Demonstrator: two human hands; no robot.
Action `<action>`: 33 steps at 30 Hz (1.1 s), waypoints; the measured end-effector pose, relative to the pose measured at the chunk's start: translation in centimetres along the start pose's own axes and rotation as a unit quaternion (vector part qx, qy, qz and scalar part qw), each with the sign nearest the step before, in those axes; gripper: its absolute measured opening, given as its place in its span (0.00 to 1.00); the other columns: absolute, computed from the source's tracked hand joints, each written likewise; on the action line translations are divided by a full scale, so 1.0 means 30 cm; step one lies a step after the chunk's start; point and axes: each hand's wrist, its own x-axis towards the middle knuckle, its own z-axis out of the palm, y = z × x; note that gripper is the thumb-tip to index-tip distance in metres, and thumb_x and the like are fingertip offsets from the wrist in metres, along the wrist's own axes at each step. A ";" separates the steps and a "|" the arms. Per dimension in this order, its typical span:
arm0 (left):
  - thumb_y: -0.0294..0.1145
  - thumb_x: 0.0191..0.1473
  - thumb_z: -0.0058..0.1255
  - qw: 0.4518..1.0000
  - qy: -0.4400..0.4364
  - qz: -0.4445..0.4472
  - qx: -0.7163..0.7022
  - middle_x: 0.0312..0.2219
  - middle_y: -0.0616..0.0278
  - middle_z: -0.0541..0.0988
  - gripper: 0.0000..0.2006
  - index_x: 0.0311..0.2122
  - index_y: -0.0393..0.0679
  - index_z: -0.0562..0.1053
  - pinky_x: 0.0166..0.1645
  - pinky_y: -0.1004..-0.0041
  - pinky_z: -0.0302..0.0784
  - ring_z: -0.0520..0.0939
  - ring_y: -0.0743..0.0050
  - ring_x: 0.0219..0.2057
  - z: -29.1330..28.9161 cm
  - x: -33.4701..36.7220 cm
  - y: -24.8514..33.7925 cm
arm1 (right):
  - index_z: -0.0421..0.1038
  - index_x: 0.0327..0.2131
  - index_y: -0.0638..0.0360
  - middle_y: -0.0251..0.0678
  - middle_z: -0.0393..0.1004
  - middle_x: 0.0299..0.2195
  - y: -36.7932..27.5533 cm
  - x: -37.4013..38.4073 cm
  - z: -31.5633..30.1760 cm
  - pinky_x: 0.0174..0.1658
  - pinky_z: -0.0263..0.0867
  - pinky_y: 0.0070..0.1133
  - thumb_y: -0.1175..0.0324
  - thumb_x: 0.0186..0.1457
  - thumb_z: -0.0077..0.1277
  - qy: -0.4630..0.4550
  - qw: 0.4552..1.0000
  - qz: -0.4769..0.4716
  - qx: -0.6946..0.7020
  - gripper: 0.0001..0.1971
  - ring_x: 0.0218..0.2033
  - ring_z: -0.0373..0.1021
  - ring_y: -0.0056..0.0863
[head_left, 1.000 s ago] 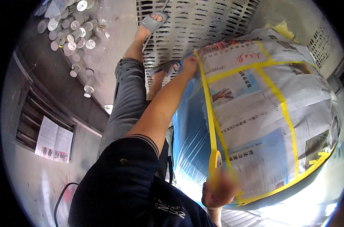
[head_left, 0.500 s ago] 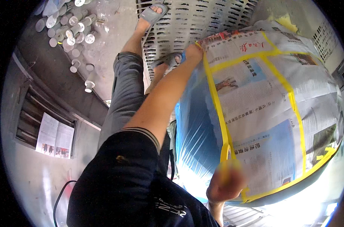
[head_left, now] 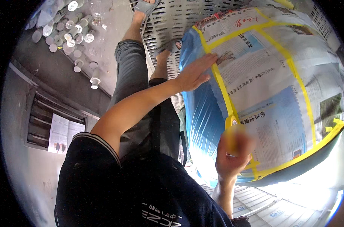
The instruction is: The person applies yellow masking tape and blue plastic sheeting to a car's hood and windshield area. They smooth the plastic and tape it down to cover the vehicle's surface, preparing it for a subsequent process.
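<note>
A large rounded object at my right is covered with newspaper sheets (head_left: 251, 90), joined by strips of yellow masking tape (head_left: 223, 89). Translucent blue plastic film (head_left: 202, 113) hangs along the near-left side, under the taped edge. My left hand (head_left: 194, 73) lies with fingers outstretched on that edge, fingertips touching the tape and paper. Nearer to me, my right hand (head_left: 234, 162) is closed round a roll of yellow masking tape (head_left: 231, 122), held at the lower part of the same strip. A blur covers part of the right hand and roll.
Slatted grating (head_left: 202, 11) forms the floor around my sandalled feet. Several pale capped cylinders (head_left: 71, 34) stand at the far left. Printed sheets (head_left: 64, 132) hang on a louvred vent (head_left: 37, 119) at left. Bright panels (head_left: 262, 204) lie at the lower right.
My left hand has come back from the far end of the taped edge toward its middle, its arm now more bent. My right hand still holds the roll. The whole view has shifted somewhat.
</note>
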 end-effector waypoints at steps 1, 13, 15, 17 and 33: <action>0.68 0.67 0.25 0.998 -0.017 0.022 0.049 0.73 0.43 0.51 0.45 0.74 0.37 0.48 0.76 0.53 0.46 0.51 0.43 0.74 -0.019 0.007 -0.001 | 0.69 0.36 0.61 0.36 0.74 0.25 -0.003 0.006 0.001 0.27 0.66 0.20 0.75 0.53 0.65 -0.002 1.000 -0.005 -0.003 0.12 0.22 0.70 0.23; 0.55 0.60 0.57 0.963 -0.163 0.026 0.213 0.73 0.36 0.45 0.52 0.72 0.27 0.43 0.77 0.52 0.42 0.43 0.37 0.75 0.058 -0.048 0.380 | 0.71 0.49 0.60 0.40 0.83 0.35 -0.052 -0.075 -0.136 0.37 0.72 0.29 0.73 0.52 0.67 0.001 0.999 -0.037 -0.001 0.21 0.30 0.77 0.34; 0.57 0.60 0.56 0.960 -0.182 0.002 0.211 0.73 0.36 0.43 0.53 0.72 0.27 0.42 0.77 0.52 0.39 0.41 0.38 0.75 0.035 -0.042 0.427 | 0.71 0.48 0.61 0.39 0.81 0.34 -0.094 -0.208 -0.274 0.35 0.69 0.20 0.75 0.50 0.68 0.056 0.973 0.088 0.206 0.22 0.30 0.76 0.22; 0.58 0.60 0.54 0.954 -0.181 0.012 0.240 0.73 0.36 0.42 0.54 0.72 0.27 0.41 0.77 0.53 0.39 0.40 0.38 0.75 0.026 -0.044 0.446 | 0.69 0.45 0.62 0.37 0.78 0.32 -0.114 -0.341 -0.435 0.35 0.66 0.19 0.76 0.52 0.65 0.123 0.954 0.090 0.258 0.18 0.29 0.72 0.20; 0.73 0.59 0.44 0.922 -0.246 0.026 0.297 0.73 0.34 0.35 0.61 0.73 0.29 0.32 0.73 0.36 0.39 0.35 0.37 0.75 0.060 -0.075 0.711 | 0.74 0.32 0.58 0.37 0.79 0.25 0.138 -0.521 -0.649 0.34 0.67 0.28 0.78 0.48 0.64 0.168 0.976 0.133 -0.029 0.09 0.25 0.71 0.35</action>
